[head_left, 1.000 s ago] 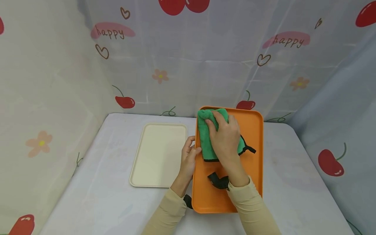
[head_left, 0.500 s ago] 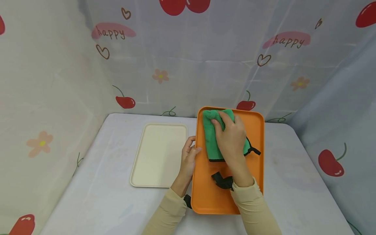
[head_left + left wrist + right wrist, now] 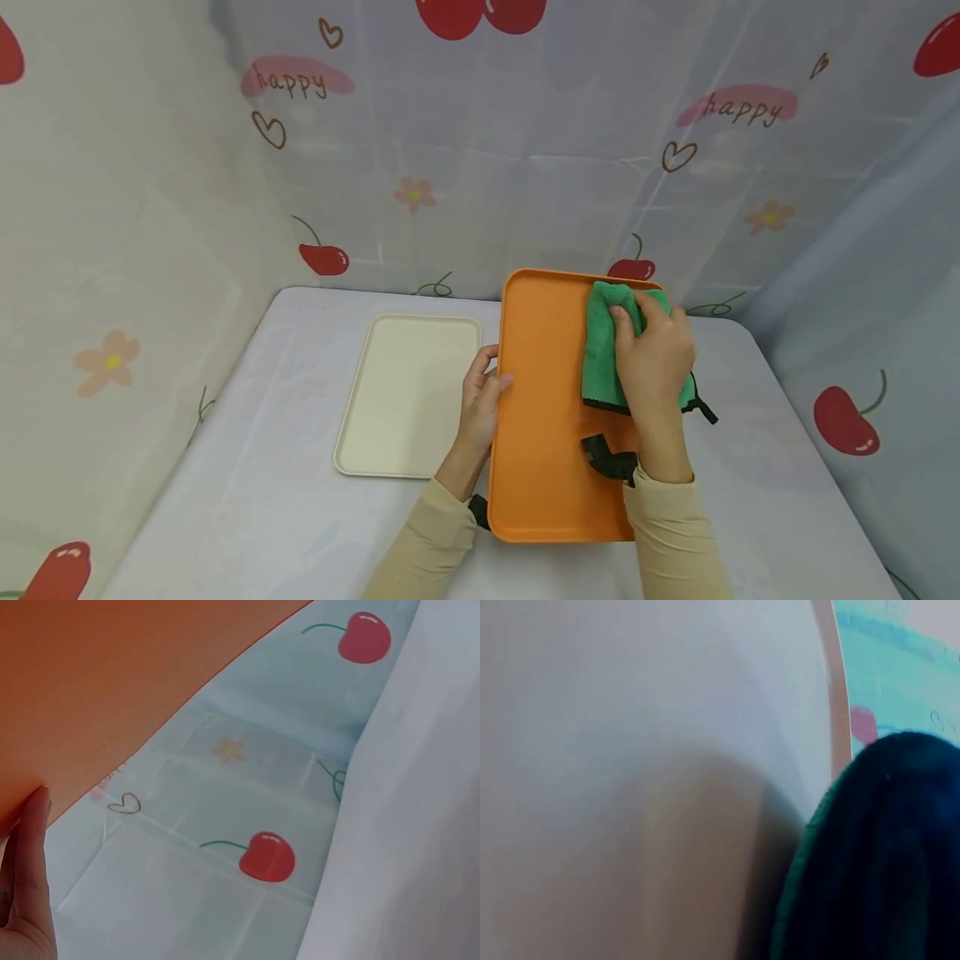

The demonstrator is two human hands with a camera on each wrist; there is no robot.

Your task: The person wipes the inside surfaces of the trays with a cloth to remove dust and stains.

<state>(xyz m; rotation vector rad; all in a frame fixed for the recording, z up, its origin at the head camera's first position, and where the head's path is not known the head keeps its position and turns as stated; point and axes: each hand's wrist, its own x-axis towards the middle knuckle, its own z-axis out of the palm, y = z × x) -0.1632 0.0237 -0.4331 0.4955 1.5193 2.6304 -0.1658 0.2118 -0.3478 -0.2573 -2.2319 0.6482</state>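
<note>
An orange rectangular tray is held up at a tilt above the table, to the right of the middle. My left hand grips its left edge, thumb over the rim; in the left wrist view fingers touch the tray's orange underside. A green cloth with black trim lies bunched against the upper right of the tray. My right hand holds this cloth from above, pressed to the tray surface. Close up in the right wrist view, the cloth looks dark beside the pale, glossy tray face.
A cream rectangular tray lies flat on the white table, left of the orange one. A curtain printed with cherries and hearts rises behind the table. Black straps from the wrist cameras show at both wrists.
My right hand has slid the green cloth rightward across the orange tray, from its upper left to its right edge. My left hand keeps its grip in nearly the same place.
</note>
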